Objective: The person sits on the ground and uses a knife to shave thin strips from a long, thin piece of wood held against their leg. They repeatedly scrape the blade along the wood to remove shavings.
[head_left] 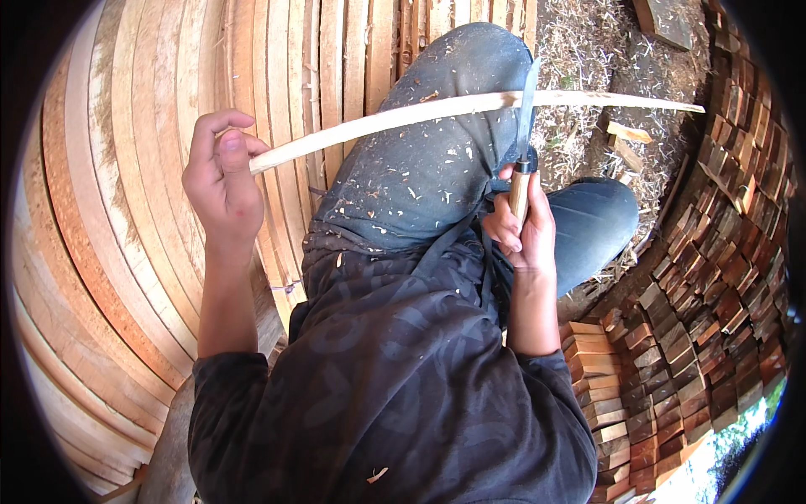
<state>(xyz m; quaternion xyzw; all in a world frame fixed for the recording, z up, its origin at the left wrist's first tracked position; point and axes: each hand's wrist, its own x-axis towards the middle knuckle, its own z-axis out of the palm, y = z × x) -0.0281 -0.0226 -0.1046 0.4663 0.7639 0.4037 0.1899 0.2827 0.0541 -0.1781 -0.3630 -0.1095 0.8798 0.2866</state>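
Observation:
A long, pale wooden stick (403, 115) lies across my raised thigh, its thin far end reaching out to the right. My left hand (225, 172) pinches the thick left end between thumb and fingers. In my right hand (522, 217) is a knife (527, 109), gripped by its light wooden handle with a dark collar. The blade points away from me and crosses over the stick near the knee; whether it touches the wood I cannot tell. Small shavings dot my dark trousers (403, 185).
Long sawn boards (134, 168) lie side by side on the left and ahead. Shavings cover the ground (579, 84) at the right, with a small offcut (628, 133) on it. A tall stack of cut wood pieces (705, 294) stands along the right side.

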